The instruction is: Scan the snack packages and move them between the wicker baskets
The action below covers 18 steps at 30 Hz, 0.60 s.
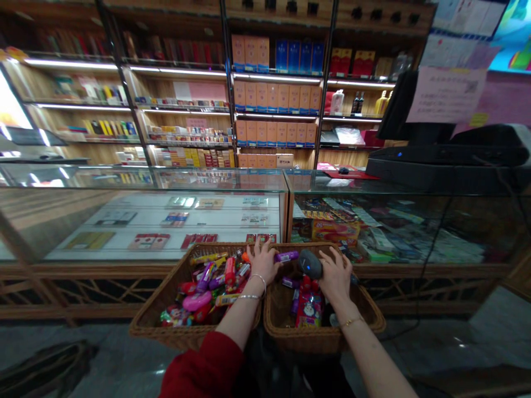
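Observation:
My left hand (262,264) is above the meeting rims of two wicker baskets, pinching the end of a purple candy tube (286,256) that points to the right. My right hand (335,275) grips a dark barcode scanner (310,264) with a small blue light, its head turned toward the tube. Beneath my left arm, the left basket (145,323) holds a heap of colourful packaged sweets, with a pink oval piece (197,301) on top. Fewer sweets lie in the right basket (375,318), among them a pink printed packet (309,309) and purple tubes.
Behind the baskets runs a glass display counter (207,179) with flat packs inside. Shelves of boxes (276,97) and bottles line the wall. At the right stand a dark monitor (398,105) and register base (440,160), with a cable (433,254) hanging down.

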{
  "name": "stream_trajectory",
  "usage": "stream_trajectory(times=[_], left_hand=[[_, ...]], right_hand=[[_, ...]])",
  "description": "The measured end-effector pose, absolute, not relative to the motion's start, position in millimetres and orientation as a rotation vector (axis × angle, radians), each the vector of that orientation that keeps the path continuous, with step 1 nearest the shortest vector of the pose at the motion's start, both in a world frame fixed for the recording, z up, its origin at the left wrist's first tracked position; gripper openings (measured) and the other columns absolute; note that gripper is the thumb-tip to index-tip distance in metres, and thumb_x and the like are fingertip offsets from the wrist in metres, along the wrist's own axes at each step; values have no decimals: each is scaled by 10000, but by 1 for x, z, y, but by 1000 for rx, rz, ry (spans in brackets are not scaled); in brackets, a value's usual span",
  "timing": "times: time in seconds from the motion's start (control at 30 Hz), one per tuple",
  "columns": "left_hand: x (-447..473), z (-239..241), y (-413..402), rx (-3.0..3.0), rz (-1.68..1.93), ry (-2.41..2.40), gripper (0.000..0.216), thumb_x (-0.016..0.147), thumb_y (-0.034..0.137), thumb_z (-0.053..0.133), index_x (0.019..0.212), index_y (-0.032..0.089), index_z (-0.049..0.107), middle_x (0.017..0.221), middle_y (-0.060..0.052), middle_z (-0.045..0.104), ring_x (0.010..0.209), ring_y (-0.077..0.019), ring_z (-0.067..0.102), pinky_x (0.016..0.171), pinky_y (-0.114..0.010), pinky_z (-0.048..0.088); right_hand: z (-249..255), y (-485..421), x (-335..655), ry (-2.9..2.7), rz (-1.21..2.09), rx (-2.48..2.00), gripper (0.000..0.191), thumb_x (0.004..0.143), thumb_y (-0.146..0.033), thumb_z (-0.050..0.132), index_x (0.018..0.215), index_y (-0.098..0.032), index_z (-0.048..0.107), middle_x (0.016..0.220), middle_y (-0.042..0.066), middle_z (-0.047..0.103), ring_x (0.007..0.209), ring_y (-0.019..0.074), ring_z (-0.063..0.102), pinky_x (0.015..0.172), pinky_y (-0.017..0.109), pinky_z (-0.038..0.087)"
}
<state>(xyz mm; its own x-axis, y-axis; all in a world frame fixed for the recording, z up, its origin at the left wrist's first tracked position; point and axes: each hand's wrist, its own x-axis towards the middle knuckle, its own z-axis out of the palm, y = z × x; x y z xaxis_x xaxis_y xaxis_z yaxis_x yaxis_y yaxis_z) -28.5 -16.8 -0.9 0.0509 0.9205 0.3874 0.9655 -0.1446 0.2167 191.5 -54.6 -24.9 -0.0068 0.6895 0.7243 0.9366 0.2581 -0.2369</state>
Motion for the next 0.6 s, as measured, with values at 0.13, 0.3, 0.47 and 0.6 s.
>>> stream_trajectory(times=[0.13, 0.3, 0.47, 0.6], left_hand=[[-27, 3, -19, -2206, -669, -1977, 292, 747, 383, 745, 1026, 309, 703, 1524, 6, 457, 1500, -346, 149, 1175, -680, 67], [-26, 8, -21, -2207, -660, -1950, 289, 741, 400, 745, 1012, 309, 705, 1515, 1, 468, 1496, -349, 160, 1171, -685, 63], [-31, 9, -24, -2209, -651, -1964, 303, 740, 421, 743, 1019, 318, 692, 1491, 4, 495, 1486, -343, 193, 1158, -700, 82], [-42, 12, -32, -2192, -686, -1983, 281, 748, 416, 739, 1008, 325, 685, 1487, 12, 501, 1483, -332, 207, 1154, -702, 88]], right_hand=[[-25, -55, 191, -1762, -416, -1514, 275, 700, -100, 544, 878, -232, 708, 1196, 18, 715, 1315, 254, 434, 1072, 442, 209], [-27, -54, 192, -1769, -432, -1512, 301, 691, -86, 542, 901, -225, 707, 1196, 18, 715, 1310, 246, 433, 1078, 434, 203], [-29, -54, 192, -1775, -471, -1520, 329, 714, -66, 499, 924, -215, 703, 1199, 38, 712, 1310, 246, 430, 1072, 449, 201], [-26, -54, 189, -1796, -482, -1500, 354, 715, -62, 485, 956, -210, 699, 1209, 46, 707, 1315, 253, 419, 1067, 461, 202]])
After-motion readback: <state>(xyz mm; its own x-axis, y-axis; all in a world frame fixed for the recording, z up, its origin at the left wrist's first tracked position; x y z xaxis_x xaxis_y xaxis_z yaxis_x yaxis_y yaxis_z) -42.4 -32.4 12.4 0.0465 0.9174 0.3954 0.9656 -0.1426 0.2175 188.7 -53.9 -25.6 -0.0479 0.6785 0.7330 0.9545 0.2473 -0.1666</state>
